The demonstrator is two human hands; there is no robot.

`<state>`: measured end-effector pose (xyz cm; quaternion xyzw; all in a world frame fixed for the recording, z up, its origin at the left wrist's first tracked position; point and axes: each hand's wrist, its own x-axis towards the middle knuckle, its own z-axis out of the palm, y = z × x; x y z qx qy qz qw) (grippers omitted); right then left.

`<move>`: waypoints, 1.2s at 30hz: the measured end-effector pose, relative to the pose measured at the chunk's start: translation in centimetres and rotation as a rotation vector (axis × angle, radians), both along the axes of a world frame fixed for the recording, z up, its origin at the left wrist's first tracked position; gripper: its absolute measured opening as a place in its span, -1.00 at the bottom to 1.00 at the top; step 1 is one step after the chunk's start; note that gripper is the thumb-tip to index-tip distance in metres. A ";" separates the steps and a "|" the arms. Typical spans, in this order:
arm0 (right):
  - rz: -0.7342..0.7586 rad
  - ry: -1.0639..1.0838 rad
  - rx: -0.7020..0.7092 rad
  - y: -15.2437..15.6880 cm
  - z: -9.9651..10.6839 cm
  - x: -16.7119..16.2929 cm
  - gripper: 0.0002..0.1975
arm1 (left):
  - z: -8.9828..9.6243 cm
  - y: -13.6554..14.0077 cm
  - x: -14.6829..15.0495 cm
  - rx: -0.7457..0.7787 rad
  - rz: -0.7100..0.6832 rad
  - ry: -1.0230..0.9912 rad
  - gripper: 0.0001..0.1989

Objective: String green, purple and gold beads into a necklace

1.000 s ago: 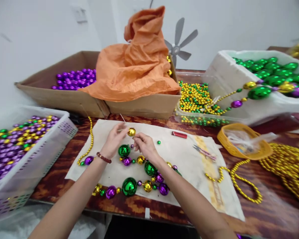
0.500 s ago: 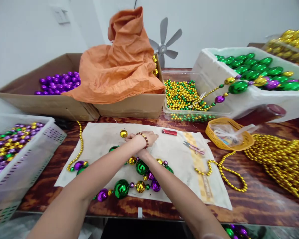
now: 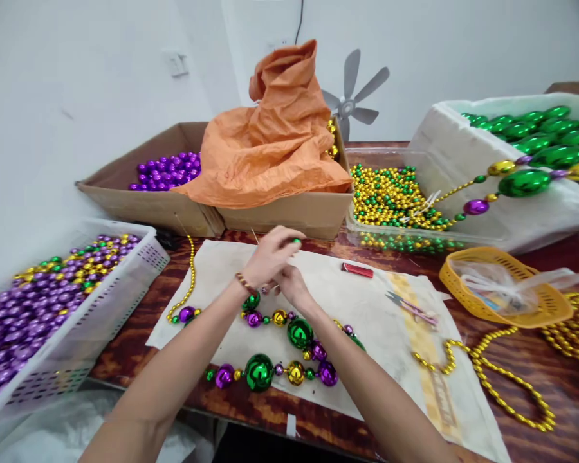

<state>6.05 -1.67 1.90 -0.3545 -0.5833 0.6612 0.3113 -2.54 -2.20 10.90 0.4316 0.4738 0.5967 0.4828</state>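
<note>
My left hand point(image 3: 273, 256), a beaded bracelet at its wrist, is raised over the cloth with its fingers curled; a small green bead point(image 3: 296, 240) shows at the fingertips. A thin needle-like tip point(image 3: 255, 236) sticks up behind it. Just below, my right hand point(image 3: 292, 284) has its fingers closed by the end of a bead strand, partly hidden by the left hand. Large green, purple and gold balls make up this strand point(image 3: 300, 333), which loops over the white cloth point(image 3: 367, 360) beneath my forearms.
A red-handled item point(image 3: 357, 270) and thread snips point(image 3: 412, 308) lie on the cloth. Gold bead strings point(image 3: 492, 366) are at right by a yellow basket point(image 3: 506, 283). Boxes point(image 3: 280, 212) under orange fabric, a bead tub point(image 3: 390, 199), a foam box point(image 3: 444, 141) and a white crate point(image 3: 77, 321) surround them.
My arms have uncrossed; the left hand has moved up and left, the right hand back to the right. The loose gold ball no longer shows on the cloth. The view has turned left.
</note>
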 end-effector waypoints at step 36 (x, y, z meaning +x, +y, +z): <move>0.036 0.003 0.047 -0.7 3.1 0.4 -0.76 | -1.5 -4.6 -13.2 -0.083 0.273 -0.526 -0.92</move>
